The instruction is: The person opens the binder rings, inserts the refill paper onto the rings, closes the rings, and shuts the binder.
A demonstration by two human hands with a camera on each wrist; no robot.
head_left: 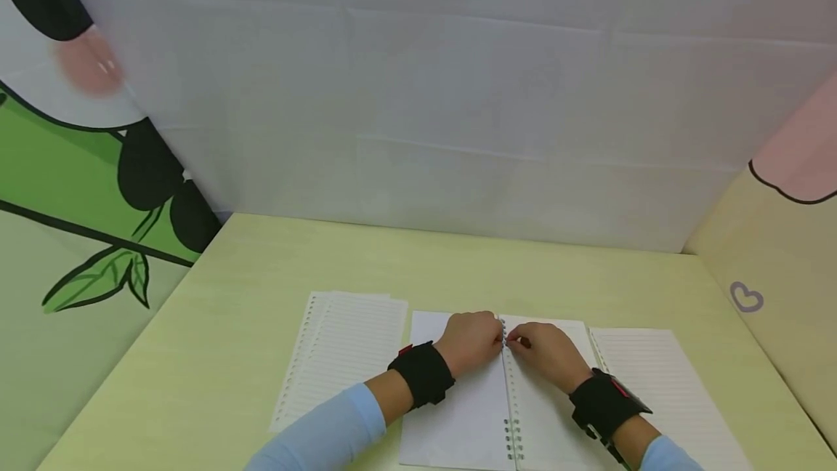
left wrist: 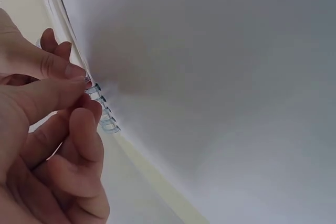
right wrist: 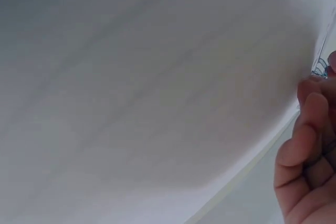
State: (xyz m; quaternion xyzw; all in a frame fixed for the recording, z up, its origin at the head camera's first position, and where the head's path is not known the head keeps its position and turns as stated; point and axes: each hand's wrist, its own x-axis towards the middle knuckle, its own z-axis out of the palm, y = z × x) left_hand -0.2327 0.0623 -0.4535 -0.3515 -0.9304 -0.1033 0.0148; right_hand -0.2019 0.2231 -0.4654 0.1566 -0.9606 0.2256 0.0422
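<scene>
Pale yellow counter (head_left: 196, 369) fills the lower part of the head view, bounded by a grey-white backdrop (head_left: 418, 86) and side walls (head_left: 72, 173) with cartoon shapes. On it we see a ring-bound notebook (head_left: 474, 416) spread flat, its binding (head_left: 512, 395) running away from the person; we take this lay as chosen so that the binding can be reached from either side. One group of rings (head_left: 513, 438) shows toward the near end, and another, clearest in the left wrist view, sits at the far end.

The left hand (head_left: 471, 341) pinches the binding at that far end, and the right hand (head_left: 551, 355) pinches from the opposite side, the fingertips of the two nearly meeting. We judge that such a narrow, two-sided hold suits small rings, since each hand can steady one half. Whether those rings are closed or parted we cannot tell, because the fingers cover them.

Loose ruled sheets lie to both sides: left sheets (head_left: 349, 355), slightly fanned, just beside the notebook, and right sheets (head_left: 667, 384) close along its other edge. We suppose they are set there to leave the middle free, yet within easy reach.
</scene>
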